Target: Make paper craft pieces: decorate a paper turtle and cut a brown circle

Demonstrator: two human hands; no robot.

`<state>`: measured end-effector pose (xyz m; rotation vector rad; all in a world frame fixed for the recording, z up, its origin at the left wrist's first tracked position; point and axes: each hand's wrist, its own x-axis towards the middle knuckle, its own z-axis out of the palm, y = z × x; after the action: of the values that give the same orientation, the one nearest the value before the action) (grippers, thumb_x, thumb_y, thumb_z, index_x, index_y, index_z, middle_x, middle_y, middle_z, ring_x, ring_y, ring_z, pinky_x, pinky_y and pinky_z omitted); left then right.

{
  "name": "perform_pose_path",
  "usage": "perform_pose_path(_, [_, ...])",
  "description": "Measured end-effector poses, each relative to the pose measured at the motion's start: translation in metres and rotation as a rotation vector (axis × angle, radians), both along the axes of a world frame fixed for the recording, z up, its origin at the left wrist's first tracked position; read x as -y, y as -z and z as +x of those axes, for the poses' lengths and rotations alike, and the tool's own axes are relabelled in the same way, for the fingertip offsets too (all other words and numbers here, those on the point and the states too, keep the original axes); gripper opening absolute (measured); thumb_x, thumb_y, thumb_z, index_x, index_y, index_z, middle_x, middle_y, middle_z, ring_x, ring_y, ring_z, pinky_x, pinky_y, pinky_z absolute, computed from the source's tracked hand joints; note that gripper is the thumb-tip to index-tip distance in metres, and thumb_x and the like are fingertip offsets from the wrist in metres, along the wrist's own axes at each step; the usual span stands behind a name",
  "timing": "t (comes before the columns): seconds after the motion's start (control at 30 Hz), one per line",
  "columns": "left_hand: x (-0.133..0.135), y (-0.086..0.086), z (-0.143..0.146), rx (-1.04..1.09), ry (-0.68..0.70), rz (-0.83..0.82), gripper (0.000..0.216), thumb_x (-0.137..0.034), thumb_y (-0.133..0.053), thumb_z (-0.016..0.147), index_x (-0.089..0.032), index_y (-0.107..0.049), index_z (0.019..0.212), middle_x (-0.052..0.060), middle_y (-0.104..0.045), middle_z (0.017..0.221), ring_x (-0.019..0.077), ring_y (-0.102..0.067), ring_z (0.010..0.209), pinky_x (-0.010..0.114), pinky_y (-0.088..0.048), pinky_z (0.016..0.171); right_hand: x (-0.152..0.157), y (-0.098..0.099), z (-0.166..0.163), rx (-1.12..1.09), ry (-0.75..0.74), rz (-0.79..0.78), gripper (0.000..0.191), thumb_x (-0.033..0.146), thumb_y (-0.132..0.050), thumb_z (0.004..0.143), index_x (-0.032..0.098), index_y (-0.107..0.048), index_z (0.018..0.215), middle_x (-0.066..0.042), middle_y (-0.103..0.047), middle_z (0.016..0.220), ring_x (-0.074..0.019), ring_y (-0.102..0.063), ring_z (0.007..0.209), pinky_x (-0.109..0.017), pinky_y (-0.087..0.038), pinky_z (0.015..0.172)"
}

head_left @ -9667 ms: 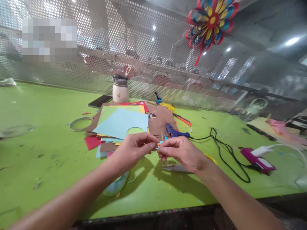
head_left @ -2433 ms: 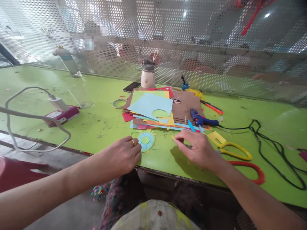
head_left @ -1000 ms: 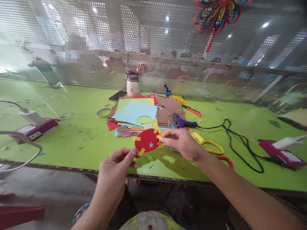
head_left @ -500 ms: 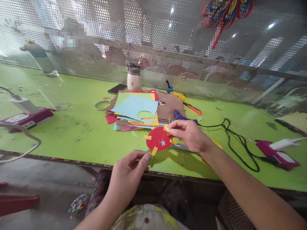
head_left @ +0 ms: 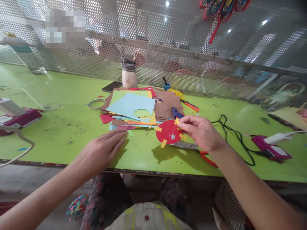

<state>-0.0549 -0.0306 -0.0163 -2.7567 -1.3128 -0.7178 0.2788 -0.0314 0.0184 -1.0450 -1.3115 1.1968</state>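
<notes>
Between thumb and fingers, my right hand [head_left: 200, 132] pinches the edge of a red paper circle [head_left: 165, 134]. Yellow strips stick out around its rim, and a pale blue star [head_left: 172, 136] shows on its face. The circle is held above the table, its shadow falling on the green top. My left hand [head_left: 105, 148] is low over the table, fingers stretched out, in front of a stack of coloured paper [head_left: 129, 103]. Close to its fingertips lies a small light green paper scrap [head_left: 130, 133]. Scissors with red handles [head_left: 208, 158] lie under my right hand.
Behind the paper stack stand a white bottle [head_left: 129, 76] and a dark phone [head_left: 111, 86]. A blue glue gun [head_left: 177, 112] and a tape ring [head_left: 96, 104] flank the stack. A black cord [head_left: 236, 140] and purple power strip [head_left: 271, 148] lie right. Another purple strip [head_left: 22, 120] sits left.
My left hand has left the circle's lower strip and moved left to the table beside the paper stack. My right hand has carried the red circle slightly right. The view has shifted.
</notes>
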Motion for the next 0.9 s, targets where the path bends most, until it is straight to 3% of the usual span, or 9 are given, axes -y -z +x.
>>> perform_pose_path(0.1, [0.002,-0.007,0.0,0.222,-0.044,-0.016,0.036,-0.042,-0.047,0.1,-0.021,-0.069,0.119,0.007,-0.072,0.125,0.0254,-0.069,0.113,0.036,-0.053,0.101,0.003,0.002,-0.012,0.144,-0.096,-0.002,0.012,0.026,-0.079,0.075,0.017,-0.071,0.072,-0.002,-0.066,0.075,-0.0129,-0.057,0.071,-0.027,-0.048,0.068])
perform_pose_path(0.2, [0.007,-0.01,0.012,0.359,-0.011,-0.103,0.029,-0.04,-0.056,0.096,-0.022,-0.071,0.114,0.005,-0.075,0.118,0.0224,-0.069,0.11,0.029,-0.054,0.095,-0.001,0.002,-0.027,0.359,-0.284,-0.047,0.012,0.028,-0.072,0.079,0.017,-0.067,0.075,-0.003,-0.065,0.076,-0.0141,-0.056,0.071,-0.028,-0.046,0.065])
perform_pose_path(0.33, [0.01,-0.009,0.027,0.322,0.123,-0.271,0.027,-0.036,-0.053,0.097,-0.02,-0.073,0.105,0.004,-0.077,0.104,0.0192,-0.072,0.097,0.026,-0.054,0.085,-0.02,0.002,-0.046,0.471,-0.487,-0.106,0.01,0.024,-0.072,0.074,0.015,-0.068,0.073,-0.002,-0.067,0.074,-0.0129,-0.056,0.068,-0.027,-0.045,0.064])
perform_pose_path(0.5, [0.015,-0.006,0.032,0.288,0.15,-0.359,0.024,-0.031,-0.05,0.098,-0.018,-0.07,0.101,0.004,-0.074,0.095,0.0161,-0.069,0.086,0.025,-0.052,0.077,-0.051,-0.001,-0.059,0.559,-0.652,-0.159,0.01,0.022,-0.076,0.069,0.013,-0.072,0.071,-0.002,-0.069,0.067,-0.013,-0.06,0.063,-0.025,-0.046,0.06])
perform_pose_path(0.7, [0.021,-0.001,0.035,0.249,0.187,-0.273,0.026,-0.028,-0.046,0.1,-0.015,-0.069,0.101,0.007,-0.071,0.093,0.0189,-0.065,0.087,0.03,-0.049,0.079,-0.059,-0.01,-0.054,0.579,-0.598,-0.105,0.011,0.025,-0.076,0.073,0.015,-0.072,0.072,-0.009,-0.076,0.091,-0.0197,-0.068,0.087,-0.033,-0.052,0.081])
perform_pose_path(0.8, [0.025,0.003,0.034,0.189,0.184,-0.221,0.028,-0.027,-0.044,0.102,-0.014,-0.068,0.098,0.008,-0.068,0.09,0.0216,-0.062,0.086,0.036,-0.049,0.081,-0.041,-0.012,-0.044,0.581,-0.471,-0.043,0.011,0.026,-0.072,0.078,0.016,-0.069,0.074,-0.011,-0.073,0.11,-0.0227,-0.067,0.104,-0.038,-0.049,0.093])
perform_pose_path(0.9, [0.029,0.003,0.032,0.124,0.222,-0.203,0.024,-0.026,-0.045,0.101,-0.016,-0.067,0.099,0.009,-0.066,0.095,0.0241,-0.06,0.092,0.039,-0.049,0.083,-0.013,-0.008,-0.034,0.58,-0.336,0.053,0.012,0.026,-0.068,0.085,0.018,-0.068,0.076,-0.01,-0.072,0.115,-0.0233,-0.066,0.109,-0.039,-0.048,0.097])
